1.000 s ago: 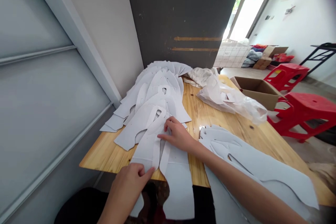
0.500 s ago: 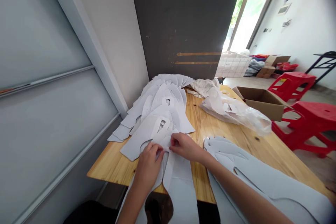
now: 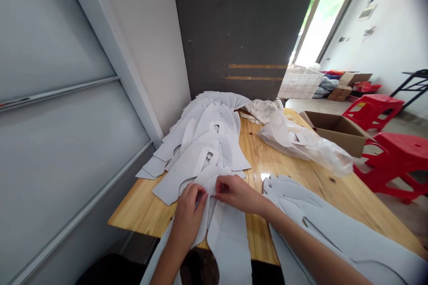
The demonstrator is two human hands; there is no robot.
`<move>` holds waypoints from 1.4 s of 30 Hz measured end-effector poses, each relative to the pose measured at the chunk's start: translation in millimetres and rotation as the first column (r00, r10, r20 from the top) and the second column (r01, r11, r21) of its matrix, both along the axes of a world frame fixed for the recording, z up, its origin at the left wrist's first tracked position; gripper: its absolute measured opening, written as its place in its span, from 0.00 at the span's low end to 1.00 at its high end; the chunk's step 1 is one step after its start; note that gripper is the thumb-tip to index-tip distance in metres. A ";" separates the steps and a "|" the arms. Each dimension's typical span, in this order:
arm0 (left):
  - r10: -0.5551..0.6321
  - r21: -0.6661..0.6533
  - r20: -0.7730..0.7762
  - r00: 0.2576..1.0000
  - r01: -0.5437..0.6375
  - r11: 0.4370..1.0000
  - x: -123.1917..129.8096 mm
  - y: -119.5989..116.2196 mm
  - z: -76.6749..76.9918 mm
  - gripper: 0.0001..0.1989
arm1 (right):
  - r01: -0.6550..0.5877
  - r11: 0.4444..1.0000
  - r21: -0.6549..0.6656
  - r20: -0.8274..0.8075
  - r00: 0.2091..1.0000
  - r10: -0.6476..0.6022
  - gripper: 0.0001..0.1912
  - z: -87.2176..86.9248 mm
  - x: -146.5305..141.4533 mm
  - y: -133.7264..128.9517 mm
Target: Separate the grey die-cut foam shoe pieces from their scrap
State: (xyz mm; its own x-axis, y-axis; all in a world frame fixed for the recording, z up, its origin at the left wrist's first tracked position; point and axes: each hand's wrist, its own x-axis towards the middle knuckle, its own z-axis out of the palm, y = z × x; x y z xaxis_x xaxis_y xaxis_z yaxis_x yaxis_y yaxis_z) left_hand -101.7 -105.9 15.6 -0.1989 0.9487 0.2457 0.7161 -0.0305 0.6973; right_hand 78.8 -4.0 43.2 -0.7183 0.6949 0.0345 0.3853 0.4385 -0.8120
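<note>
A pale grey cut-out pattern piece (image 3: 229, 245) hangs over the near edge of the pine table (image 3: 143, 213), apparently pinched between the curled fingers of the left hand (image 3: 189, 211) and right hand (image 3: 236, 193), though the fingertips are partly hidden. A fanned pile of cut-outs (image 3: 207, 138) lies just beyond, a cut-out stack (image 3: 334, 227) to the right, and a plastic bag (image 3: 301, 142) farther off.

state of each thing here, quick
left hand, curled shut on white cut-out piece
right hand, pinching that piece too
fanned stack of cut-outs, overlapping on table
wooden table, partly covered
plastic bag, crumpled
cardboard box, open
red stool, upright
</note>
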 end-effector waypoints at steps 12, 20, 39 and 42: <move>-0.045 -0.078 -0.011 0.999 0.044 0.996 -4.1 -1.6 1.9 0.09 | 0.081 0.996 -0.034 -0.003 0.997 -0.081 0.06 -7.4 -4.2 -3.0; -0.116 -0.127 -0.076 0.990 0.106 0.986 -6.9 1.3 7.9 0.15 | 0.104 0.994 -0.020 -0.007 0.995 -0.104 0.06 -9.6 -6.7 -2.2; -0.015 -0.055 -0.225 0.974 0.003 0.998 -5.1 4.7 -2.8 0.10 | 0.081 0.994 0.072 0.096 0.991 -0.088 0.12 -3.7 -10.4 -0.2; 0.004 -0.107 -0.269 0.963 -0.034 0.994 -2.8 8.1 3.4 0.09 | 0.081 0.991 0.106 0.126 0.987 -0.095 0.11 -5.0 -11.9 -0.4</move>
State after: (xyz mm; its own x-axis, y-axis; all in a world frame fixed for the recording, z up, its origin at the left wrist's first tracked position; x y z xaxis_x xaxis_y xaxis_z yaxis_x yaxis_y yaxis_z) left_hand -104.4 -97.8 19.1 -0.1578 0.9696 0.1871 0.8770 0.0506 0.4778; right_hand 66.9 -4.3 38.2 -0.6574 0.7533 0.0173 0.5258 0.4750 -0.7057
